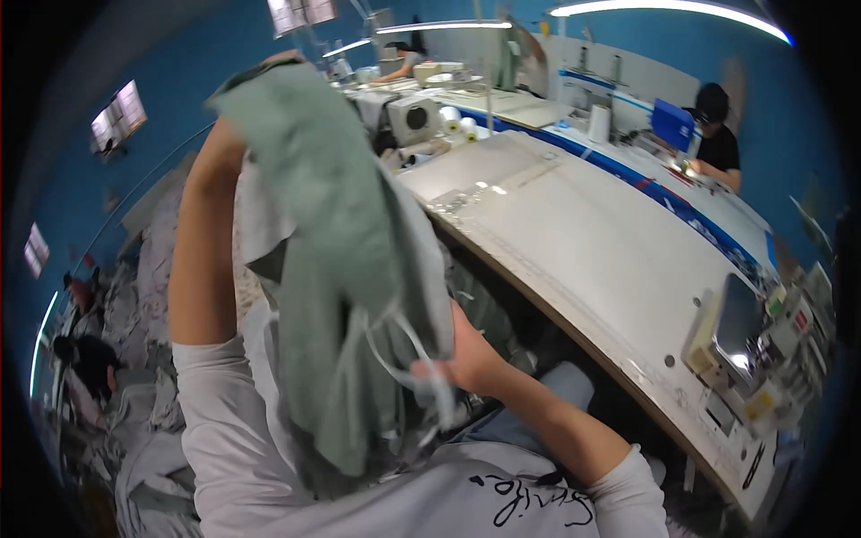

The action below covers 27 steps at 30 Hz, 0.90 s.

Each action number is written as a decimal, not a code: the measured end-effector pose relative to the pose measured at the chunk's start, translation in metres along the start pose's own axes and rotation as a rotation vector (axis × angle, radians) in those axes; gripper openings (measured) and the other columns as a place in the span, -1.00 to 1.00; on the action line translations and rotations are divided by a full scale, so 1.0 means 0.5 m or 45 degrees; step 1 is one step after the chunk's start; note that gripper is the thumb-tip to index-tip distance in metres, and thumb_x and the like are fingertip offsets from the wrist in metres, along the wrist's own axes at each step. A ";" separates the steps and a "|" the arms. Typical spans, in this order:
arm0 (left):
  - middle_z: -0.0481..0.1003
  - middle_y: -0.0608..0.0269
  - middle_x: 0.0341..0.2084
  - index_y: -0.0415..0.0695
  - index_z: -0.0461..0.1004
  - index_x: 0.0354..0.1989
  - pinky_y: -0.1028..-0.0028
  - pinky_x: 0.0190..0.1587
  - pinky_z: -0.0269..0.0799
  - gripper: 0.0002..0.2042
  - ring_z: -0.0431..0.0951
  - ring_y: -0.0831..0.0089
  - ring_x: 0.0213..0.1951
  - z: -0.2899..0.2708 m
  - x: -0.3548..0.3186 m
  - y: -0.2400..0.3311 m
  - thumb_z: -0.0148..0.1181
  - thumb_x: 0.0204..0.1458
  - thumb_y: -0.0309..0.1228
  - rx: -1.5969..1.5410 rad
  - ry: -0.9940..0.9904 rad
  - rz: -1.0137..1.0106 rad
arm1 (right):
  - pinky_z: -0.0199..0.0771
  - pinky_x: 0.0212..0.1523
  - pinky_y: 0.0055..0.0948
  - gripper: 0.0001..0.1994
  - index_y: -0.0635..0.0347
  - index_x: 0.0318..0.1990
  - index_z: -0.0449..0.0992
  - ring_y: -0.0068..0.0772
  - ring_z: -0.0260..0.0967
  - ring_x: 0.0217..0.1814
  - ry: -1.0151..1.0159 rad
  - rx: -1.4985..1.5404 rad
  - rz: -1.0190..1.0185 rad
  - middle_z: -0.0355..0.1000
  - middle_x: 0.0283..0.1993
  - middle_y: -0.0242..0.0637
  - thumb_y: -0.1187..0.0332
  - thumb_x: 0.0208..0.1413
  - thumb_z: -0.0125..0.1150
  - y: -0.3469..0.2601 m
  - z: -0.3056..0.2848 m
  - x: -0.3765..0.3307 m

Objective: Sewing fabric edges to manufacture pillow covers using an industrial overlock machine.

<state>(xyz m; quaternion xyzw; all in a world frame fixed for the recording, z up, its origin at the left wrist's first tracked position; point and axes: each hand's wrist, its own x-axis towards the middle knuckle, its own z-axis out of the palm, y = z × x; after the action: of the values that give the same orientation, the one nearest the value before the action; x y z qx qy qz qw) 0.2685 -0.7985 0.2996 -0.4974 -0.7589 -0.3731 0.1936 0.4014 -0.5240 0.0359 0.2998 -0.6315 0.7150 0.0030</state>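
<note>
A grey-green garment [332, 206] with a paler inner side hangs in folds in front of my chest. My left hand [285, 57] is raised high at its upper end and grips the cloth, most of the fingers hidden behind it. Lower down, my right hand [468, 357] is closed on the garment's right edge, its fingertips blurred. A thin white cord [413, 345] dangles in a loop by those fingers.
To the right runs a long white worktable [574, 242] with a sewing machine [740, 345] at its near end. Thread cones [459, 124] stand toward the back. One co-worker [717, 134] sits at the far right. Heaped cloth [157, 448] covers the lower left.
</note>
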 end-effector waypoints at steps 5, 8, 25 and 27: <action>0.47 0.33 -0.30 -0.23 0.42 -0.17 0.56 -0.20 0.32 -0.68 0.39 0.60 -0.31 0.221 0.157 0.069 0.14 -0.19 -0.51 0.349 -0.110 -0.298 | 0.28 -0.33 -0.52 -0.70 0.27 -0.26 0.45 -0.62 0.20 -0.40 0.719 -0.462 0.120 0.36 -0.47 -0.44 0.20 0.00 0.21 -0.021 -0.136 -0.036; 0.48 0.27 -0.35 -0.22 0.46 -0.23 0.50 -0.21 0.32 -0.64 0.40 0.55 -0.32 0.265 0.202 0.061 0.25 -0.29 -0.39 0.357 -0.403 -0.424 | 0.18 -0.47 -0.43 -0.61 0.31 -0.53 0.37 -0.54 0.09 -0.51 1.228 -0.912 0.061 0.27 -0.62 -0.33 0.11 0.12 0.02 -0.083 -0.275 -0.089; 0.46 0.30 -0.28 -0.08 0.37 -0.07 0.43 -0.23 0.45 -0.63 0.49 0.47 -0.31 0.366 0.200 0.048 0.09 0.01 -0.13 -0.799 0.131 -0.645 | 0.16 0.10 -0.41 -0.46 0.33 0.04 0.23 -0.25 0.17 0.11 1.012 -1.111 0.005 0.21 0.04 -0.01 0.14 -0.01 0.16 -0.087 -0.298 -0.092; 0.45 0.33 -0.27 -0.11 0.40 -0.12 0.51 -0.23 0.40 -0.67 0.46 0.54 -0.31 0.386 0.194 0.072 0.14 -0.03 -0.22 -0.724 0.020 -0.622 | 0.10 0.16 -0.35 -0.32 0.32 0.12 0.13 -0.18 0.09 0.19 0.810 -0.849 0.027 0.13 0.13 0.00 0.11 -0.09 0.24 -0.122 -0.217 -0.070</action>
<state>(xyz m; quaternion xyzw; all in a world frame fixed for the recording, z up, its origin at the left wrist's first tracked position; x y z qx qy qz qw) 0.2741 -0.5846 0.2526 -0.3329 -0.7198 -0.6077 -0.0411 0.4074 -0.4003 0.0732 0.0416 -0.7979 0.5292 0.2856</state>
